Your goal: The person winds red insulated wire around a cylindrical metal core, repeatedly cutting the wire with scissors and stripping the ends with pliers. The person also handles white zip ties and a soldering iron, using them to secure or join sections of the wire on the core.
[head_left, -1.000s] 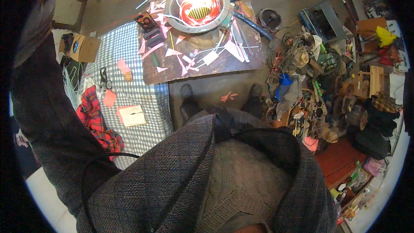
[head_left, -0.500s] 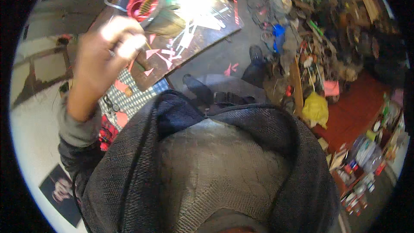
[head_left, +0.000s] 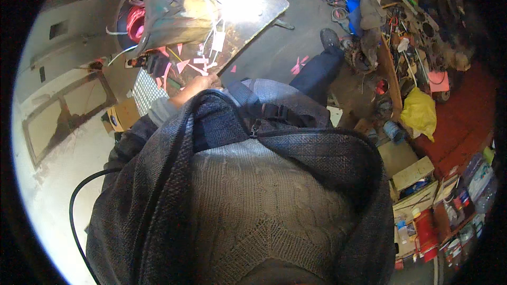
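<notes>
My left hand [head_left: 199, 85] is low at the near edge of the worn brown table [head_left: 246, 34], its wrist partly covered by my dark jacket. The fingers look curled together; whatever they may hold is too small or hidden to make out. Just beyond them lie pink triangular scraps [head_left: 182, 66], thin pink strips and a white tag-like piece [head_left: 218, 41]. A round-rimmed container [head_left: 179, 21], greenish and tan, lies on its side on the table with a coil of pink-red strand [head_left: 135, 23] at its mouth. My right hand is outside the picture.
Strong glare [head_left: 244, 4] whitens part of the tabletop. A checked cloth [head_left: 149, 91] and a cardboard box [head_left: 124, 114] are at the left. More pink scraps [head_left: 299, 64] lie on the floor. Tools and clutter, a yellow bag [head_left: 419, 113] and a red cylinder [head_left: 425, 235] fill the right.
My left hand has dropped from its raised place in front of the container to the table's near edge. The view has shifted, showing more wall at left.
</notes>
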A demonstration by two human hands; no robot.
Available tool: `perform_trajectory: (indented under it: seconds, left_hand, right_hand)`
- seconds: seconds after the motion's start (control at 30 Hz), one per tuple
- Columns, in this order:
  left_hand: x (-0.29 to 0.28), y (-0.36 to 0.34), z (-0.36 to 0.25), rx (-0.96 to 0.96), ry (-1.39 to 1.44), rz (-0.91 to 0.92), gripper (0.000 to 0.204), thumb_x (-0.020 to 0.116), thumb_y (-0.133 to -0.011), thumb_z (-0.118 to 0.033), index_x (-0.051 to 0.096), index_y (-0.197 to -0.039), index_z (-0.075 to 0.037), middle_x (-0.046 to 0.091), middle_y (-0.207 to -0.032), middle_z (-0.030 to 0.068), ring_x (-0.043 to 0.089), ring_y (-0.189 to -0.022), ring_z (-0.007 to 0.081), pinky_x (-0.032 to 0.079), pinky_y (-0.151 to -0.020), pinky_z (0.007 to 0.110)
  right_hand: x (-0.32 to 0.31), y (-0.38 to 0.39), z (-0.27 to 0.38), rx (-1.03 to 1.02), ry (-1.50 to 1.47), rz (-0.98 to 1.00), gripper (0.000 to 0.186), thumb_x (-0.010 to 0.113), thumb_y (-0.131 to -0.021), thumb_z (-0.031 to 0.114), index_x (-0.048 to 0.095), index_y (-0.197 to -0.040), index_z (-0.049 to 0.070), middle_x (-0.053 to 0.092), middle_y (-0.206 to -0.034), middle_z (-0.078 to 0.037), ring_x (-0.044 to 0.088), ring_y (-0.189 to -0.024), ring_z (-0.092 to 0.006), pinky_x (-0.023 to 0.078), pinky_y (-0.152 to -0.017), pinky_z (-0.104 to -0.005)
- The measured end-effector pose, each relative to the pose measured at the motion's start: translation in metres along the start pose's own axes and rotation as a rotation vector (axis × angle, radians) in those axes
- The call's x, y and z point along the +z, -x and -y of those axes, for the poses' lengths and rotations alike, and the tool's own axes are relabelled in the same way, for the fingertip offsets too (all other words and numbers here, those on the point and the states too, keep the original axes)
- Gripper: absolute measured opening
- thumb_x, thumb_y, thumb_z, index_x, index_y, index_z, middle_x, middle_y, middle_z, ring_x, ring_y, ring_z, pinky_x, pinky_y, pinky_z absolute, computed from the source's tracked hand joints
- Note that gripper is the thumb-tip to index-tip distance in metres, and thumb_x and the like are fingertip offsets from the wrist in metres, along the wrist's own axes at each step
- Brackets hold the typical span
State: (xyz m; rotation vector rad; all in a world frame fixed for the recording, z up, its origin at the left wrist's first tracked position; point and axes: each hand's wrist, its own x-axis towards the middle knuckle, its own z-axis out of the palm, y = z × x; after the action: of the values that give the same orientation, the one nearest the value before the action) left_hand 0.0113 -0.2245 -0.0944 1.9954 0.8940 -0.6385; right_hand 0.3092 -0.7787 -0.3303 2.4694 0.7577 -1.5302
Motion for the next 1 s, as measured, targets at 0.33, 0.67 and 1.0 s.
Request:
perform_trajectory:
  seconds: [0.33, 0.67, 1.0]
  left_hand:
    - [-0.017, -0.029, 0.000, 0.130, 0.070, 0.205, 0.045, 0.053, -0.106, -0.019, 0.048, -0.146, 0.000, 0.058, -0.141, 0.0159, 0.053, -0.132, 0.0262, 0.041, -0.113, 0.037]
    - [-0.027, -0.029, -0.033, 0.370, -0.457, -0.041, 0.019, 0.061, -0.100, -0.011, 0.069, -0.114, -0.002, 0.069, -0.114, 0.0206, 0.068, -0.106, 0.0361, 0.050, -0.099, 0.043]
    - [-0.012, -0.042, -0.031, 0.057, -0.289, 0.057, 0.023, 0.069, -0.093, -0.017, 0.064, -0.106, 0.002, 0.066, -0.088, 0.0210, 0.068, -0.087, 0.0344, 0.051, -0.079, 0.043]
  right_hand:
    - [0.117, 0.095, -0.119, 0.614, -0.134, 0.029, 0.044, 0.060, -0.099, 0.037, 0.063, -0.136, 0.013, 0.067, -0.122, -0.021, 0.065, -0.112, -0.0379, 0.053, -0.099, -0.0513]
    - [0.098, 0.064, -0.106, 0.493, -0.141, -0.013, 0.045, 0.061, -0.098, 0.037, 0.063, -0.136, 0.013, 0.068, -0.120, -0.020, 0.065, -0.111, -0.0378, 0.054, -0.098, -0.0510]
    - [0.019, 0.044, -0.101, 0.331, -0.053, -0.161, 0.044, 0.062, -0.098, 0.036, 0.063, -0.134, 0.012, 0.069, -0.117, -0.019, 0.066, -0.109, -0.0378, 0.054, -0.095, -0.0507]
